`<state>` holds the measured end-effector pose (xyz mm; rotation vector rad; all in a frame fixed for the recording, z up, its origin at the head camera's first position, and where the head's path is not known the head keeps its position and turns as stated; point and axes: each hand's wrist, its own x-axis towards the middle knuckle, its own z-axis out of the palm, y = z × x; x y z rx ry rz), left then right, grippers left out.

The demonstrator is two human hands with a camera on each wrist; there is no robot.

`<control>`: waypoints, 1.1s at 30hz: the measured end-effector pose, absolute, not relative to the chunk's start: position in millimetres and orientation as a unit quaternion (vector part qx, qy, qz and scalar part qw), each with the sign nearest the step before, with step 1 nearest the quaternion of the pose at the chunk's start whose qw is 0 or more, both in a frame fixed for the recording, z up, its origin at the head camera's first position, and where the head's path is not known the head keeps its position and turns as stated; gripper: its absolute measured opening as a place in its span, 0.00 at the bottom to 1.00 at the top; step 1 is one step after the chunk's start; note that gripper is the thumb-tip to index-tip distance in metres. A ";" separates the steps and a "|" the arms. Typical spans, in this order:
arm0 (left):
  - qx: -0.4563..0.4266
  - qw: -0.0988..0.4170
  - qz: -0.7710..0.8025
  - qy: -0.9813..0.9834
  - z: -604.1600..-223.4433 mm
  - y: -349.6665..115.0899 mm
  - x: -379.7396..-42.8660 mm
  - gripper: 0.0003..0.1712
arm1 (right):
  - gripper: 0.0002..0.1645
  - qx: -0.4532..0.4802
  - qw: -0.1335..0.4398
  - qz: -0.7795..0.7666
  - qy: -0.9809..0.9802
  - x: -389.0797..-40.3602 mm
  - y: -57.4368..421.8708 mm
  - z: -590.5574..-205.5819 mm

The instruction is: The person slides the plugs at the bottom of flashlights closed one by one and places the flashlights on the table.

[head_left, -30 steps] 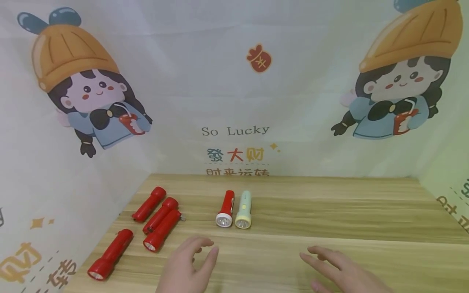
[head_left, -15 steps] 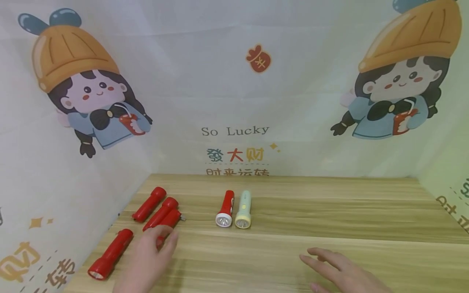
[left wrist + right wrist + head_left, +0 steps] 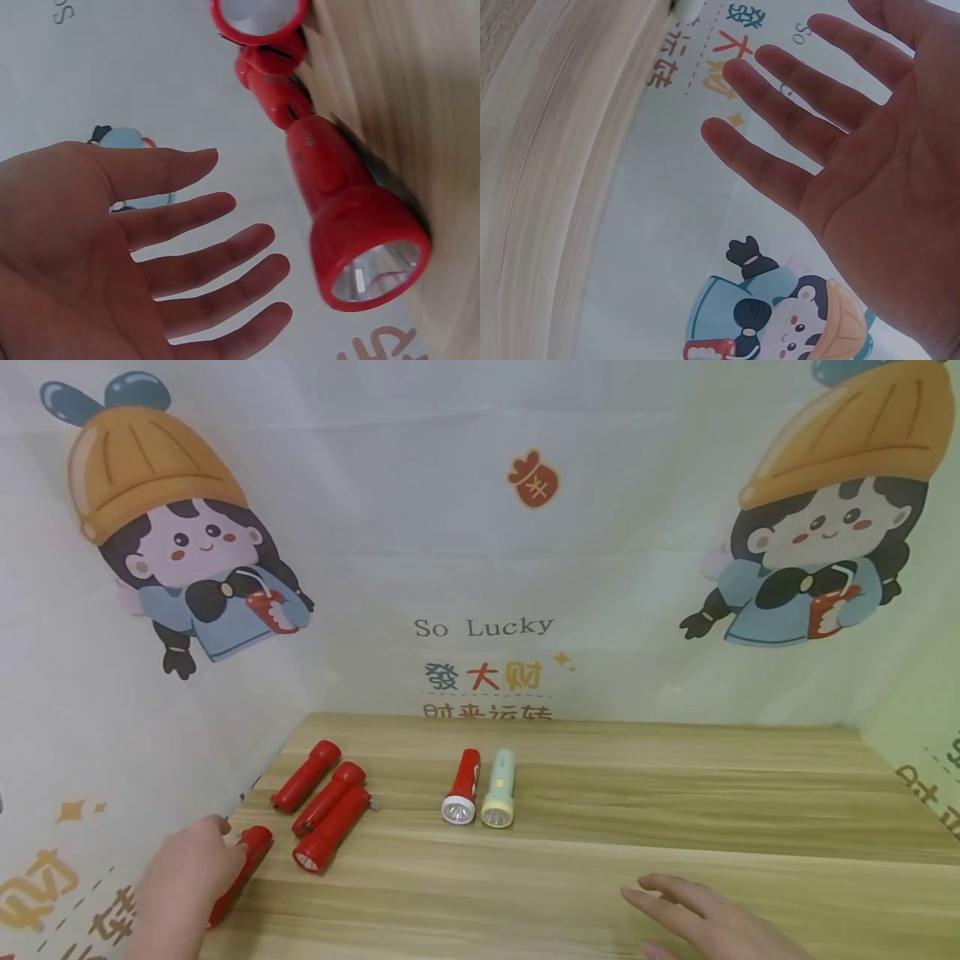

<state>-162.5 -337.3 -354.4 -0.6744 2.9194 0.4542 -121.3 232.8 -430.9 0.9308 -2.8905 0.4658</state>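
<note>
Torch pair (image 3: 462,785): centre, apparently placed
Lone torch (image 3: 243,872): 8 o'clock, ungripped
Left hand (image 3: 187,872): beside it, fingers extended, empty
Right hand (image 3: 705,914): 4 o'clock, fingers extended, empty
Red trio (image 3: 333,795): 9 o'clock, seemingly left

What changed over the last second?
Left hand swept left, now partly covering the front-left red flashlight in the head view; no grip visible, contact unclear. Unchanged: right hand, three other red flashlights, red-and-white flashlight, mint flashlight.
</note>
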 end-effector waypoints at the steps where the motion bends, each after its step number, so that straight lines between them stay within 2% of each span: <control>1: -0.221 0.063 0.149 0.962 -356.0 -339.3 -162.9 0.32 | 0.30 0.307 0.035 0.151 -0.939 -122.1 233.6 -431.3; 10: -0.215 0.106 0.144 0.960 -372.4 -347.3 -167.6 0.37 | 0.31 0.350 0.050 0.145 -0.924 -123.2 237.2 -432.0; 19: -0.207 0.083 0.155 0.962 -382.3 -348.7 -171.1 0.28 | 0.31 0.352 0.050 0.146 -0.923 -121.4 239.5 -431.6; 26: -0.219 0.098 0.159 0.958 -385.1 -349.6 -172.3 0.22 | 0.31 0.355 0.041 0.142 -0.923 -122.2 239.8 -431.4; 33: -0.206 0.086 0.158 0.962 -387.7 -354.7 -172.1 0.17 | 0.30 0.356 0.030 0.145 -0.923 -122.0 240.8 -430.2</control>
